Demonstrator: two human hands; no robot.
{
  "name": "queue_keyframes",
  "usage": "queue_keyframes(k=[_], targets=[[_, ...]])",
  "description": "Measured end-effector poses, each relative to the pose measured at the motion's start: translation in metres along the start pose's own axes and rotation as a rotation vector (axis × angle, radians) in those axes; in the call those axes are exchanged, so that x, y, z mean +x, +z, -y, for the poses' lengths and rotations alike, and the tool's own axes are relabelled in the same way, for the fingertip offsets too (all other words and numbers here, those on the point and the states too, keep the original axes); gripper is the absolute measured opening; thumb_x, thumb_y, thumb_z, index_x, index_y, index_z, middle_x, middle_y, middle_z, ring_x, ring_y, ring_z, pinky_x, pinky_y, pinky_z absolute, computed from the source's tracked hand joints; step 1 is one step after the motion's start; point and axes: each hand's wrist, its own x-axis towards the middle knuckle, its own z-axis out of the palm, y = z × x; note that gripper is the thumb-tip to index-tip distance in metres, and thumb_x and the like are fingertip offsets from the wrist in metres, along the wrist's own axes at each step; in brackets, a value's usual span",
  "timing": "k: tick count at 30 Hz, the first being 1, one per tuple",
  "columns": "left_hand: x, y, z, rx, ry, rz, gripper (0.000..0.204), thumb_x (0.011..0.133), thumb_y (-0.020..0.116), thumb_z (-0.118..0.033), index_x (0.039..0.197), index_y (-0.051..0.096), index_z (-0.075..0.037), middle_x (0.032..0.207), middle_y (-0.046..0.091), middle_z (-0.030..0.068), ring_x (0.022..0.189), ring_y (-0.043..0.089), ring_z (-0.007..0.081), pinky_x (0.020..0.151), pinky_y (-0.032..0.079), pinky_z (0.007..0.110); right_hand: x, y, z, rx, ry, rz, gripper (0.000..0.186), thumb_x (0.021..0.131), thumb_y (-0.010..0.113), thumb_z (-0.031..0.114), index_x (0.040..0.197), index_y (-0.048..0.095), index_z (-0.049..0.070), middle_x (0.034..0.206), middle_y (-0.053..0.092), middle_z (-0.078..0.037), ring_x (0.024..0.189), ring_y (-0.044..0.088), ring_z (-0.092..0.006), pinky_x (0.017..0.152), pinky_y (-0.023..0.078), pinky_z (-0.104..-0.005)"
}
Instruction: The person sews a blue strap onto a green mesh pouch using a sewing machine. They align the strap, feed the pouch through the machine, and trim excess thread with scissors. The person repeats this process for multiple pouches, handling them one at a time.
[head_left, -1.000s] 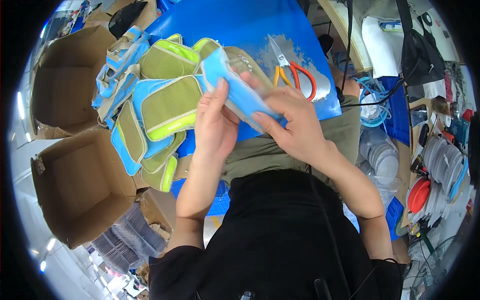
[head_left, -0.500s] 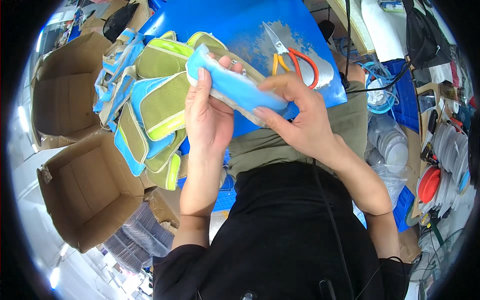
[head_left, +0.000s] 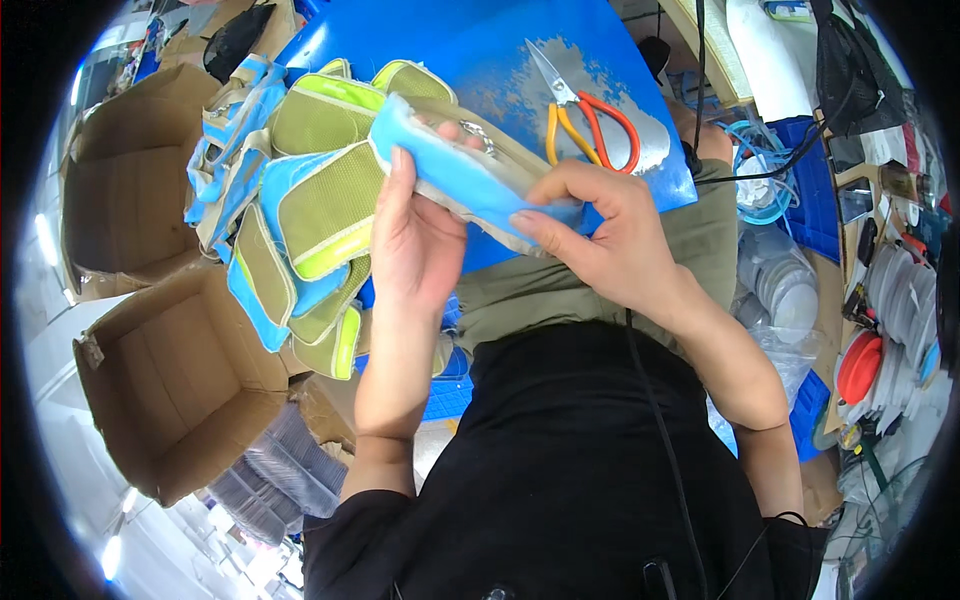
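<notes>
My left hand (head_left: 420, 240) grips the left end of a long blue padded strip (head_left: 450, 165) with pale edging, thumb on top, fingertips showing behind it. My right hand (head_left: 610, 240) pinches the strip's right end between bent fingers and thumb. Behind the strip lies a beige piece with a small metal fitting (head_left: 478, 138). To the left, a pile of olive mesh and blue pads (head_left: 325, 210) with lime trim and a bunch of blue and beige straps (head_left: 230, 145) lie on the blue work surface (head_left: 440, 35). Scissors (head_left: 580, 125) with red and yellow handles rest behind my right hand.
Two cardboard boxes (head_left: 180, 390) stand at my left, near stacked grey pieces (head_left: 290, 470). At my right are a blue tubing coil (head_left: 760, 210), bagged round lids (head_left: 785, 290), a red disc (head_left: 860, 365) and a cluttered shelf. A black bag (head_left: 850, 75) hangs at top right.
Over the last second both hands and the strip have shifted leftward and the strip lies more level. In the last half second my right fingers have curled closer onto its end.
</notes>
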Motion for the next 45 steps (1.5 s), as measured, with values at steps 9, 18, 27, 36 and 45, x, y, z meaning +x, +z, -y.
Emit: queue_keyframes(k=[9,18,27,36,45], targets=[[-0.026,-0.015,-0.066,1.472,0.800,0.388,0.042,0.082,0.082,-0.016,0.118,0.065,-0.005,0.131,0.065,0.0188,0.126,0.061,0.0334,0.110,0.044,0.050,0.010,-0.011,0.005,-0.139,-0.036,0.209,0.011,0.087,0.077,0.012,0.091,0.070,0.005,0.085,0.071,-0.006,0.069,0.063,-0.0183,0.059,0.046,-0.0306],[0.049,0.042,-0.080,1.566,-0.039,0.991,0.025,0.079,0.083,-0.011,0.089,0.061,-0.005,0.102,0.070,0.0070,0.099,0.066,0.0258,0.090,0.050,0.038,0.024,-0.026,0.024,-0.221,-0.128,0.268,0.010,0.085,0.078,0.009,0.091,0.070,0.004,0.085,0.072,-0.006,0.073,0.066,-0.0211,0.065,0.050,-0.0317],[0.037,0.035,-0.082,1.365,0.099,0.809,0.018,0.084,0.079,-0.005,0.084,0.062,-0.002,0.091,0.067,0.0069,0.084,0.061,0.0159,0.076,0.047,0.030,0.019,-0.034,0.023,-0.150,-0.052,0.180,0.016,0.088,0.079,0.009,0.084,0.066,0.001,0.079,0.065,-0.001,0.071,0.060,-0.0081,0.063,0.046,-0.0252],[0.017,0.034,-0.081,1.356,0.214,0.615,0.014,0.081,0.080,-0.001,0.081,0.066,-0.002,0.088,0.071,0.0074,0.083,0.065,0.0118,0.074,0.050,0.027,0.027,-0.027,0.025,-0.090,-0.103,0.199,0.016,0.086,0.073,0.009,0.082,0.060,0.000,0.076,0.065,-0.005,0.074,0.061,-0.0143,0.068,0.047,-0.0303],[0.015,0.042,-0.087,1.386,0.297,0.600,0.017,0.077,0.082,-0.002,0.077,0.066,-0.003,0.082,0.070,0.0064,0.074,0.067,0.0141,0.065,0.051,0.028,0.039,-0.024,0.048,0.047,0.160,0.275,0.018,0.089,0.073,0.014,0.097,0.069,-0.002,0.076,0.065,-0.005,0.073,0.060,-0.0104,0.064,0.045,-0.0274]])
